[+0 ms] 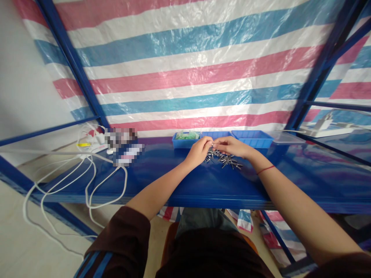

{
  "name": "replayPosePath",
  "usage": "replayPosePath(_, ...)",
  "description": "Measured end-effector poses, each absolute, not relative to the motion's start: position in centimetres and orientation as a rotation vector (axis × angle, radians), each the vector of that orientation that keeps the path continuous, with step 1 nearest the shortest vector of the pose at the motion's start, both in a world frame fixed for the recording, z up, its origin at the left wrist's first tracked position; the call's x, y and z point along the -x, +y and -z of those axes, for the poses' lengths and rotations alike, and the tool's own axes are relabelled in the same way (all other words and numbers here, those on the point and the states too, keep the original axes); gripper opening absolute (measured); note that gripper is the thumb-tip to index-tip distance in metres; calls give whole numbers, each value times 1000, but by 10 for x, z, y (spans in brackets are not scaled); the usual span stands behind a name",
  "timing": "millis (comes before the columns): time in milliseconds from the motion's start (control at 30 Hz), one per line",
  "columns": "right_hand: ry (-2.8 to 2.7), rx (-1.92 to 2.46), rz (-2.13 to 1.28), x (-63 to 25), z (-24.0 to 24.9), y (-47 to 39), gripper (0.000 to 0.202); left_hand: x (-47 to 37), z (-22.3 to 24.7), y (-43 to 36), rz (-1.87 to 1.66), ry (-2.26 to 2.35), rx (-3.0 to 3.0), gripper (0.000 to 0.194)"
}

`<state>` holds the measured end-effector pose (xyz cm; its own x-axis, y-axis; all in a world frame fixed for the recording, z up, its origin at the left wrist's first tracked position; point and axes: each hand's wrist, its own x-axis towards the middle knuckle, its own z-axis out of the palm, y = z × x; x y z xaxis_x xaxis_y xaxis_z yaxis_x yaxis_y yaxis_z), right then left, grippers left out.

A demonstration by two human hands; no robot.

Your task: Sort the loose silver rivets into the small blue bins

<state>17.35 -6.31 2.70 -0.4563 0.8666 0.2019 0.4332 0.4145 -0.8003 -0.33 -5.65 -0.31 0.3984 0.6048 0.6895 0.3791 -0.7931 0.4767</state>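
Note:
Above a loose pile of thin, silvery metal pins (231, 161), my two hands meet at the fingertips. My left hand (200, 150) is closed, thumb against the curled fingers. My right hand (232, 146) pinches with thumb and fingers from the other side. Something small and pale shows between the fingertips, too small to name. Behind the hands stand blue plastic bins. The left bin (179, 143) holds green-tinted clear plastic bags (188, 135). The middle bin (216, 134) is partly hidden by my hands, and the right bin (257, 142) stands beside it.
The blue metal shelf (220, 187) has its front edge close to my body. White cables (92, 181) loop over its left end, near blurred-out items (124, 146). A clear plastic lid (290, 137) and a white power strip (327, 129) lie at the right. Striped sheeting (185, 77) hangs behind.

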Motion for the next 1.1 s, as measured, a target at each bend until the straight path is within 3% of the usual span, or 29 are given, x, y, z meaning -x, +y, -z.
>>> replayPosePath(200, -1957, 1069, -974, -174, -28, -62, 30, 3, 2, -55, -1366, 922, -2106, 15)
replayPosePath(433, -1705, 1088, -824, -173, -30, -61, 30, 2, 9, -50, -1256, 976, -2145, 15)
replayPosePath(1100, -1855, 919, -558, -164, -23, -60, 34, -1, 9, -52, -1163, 882, -2177, 24)
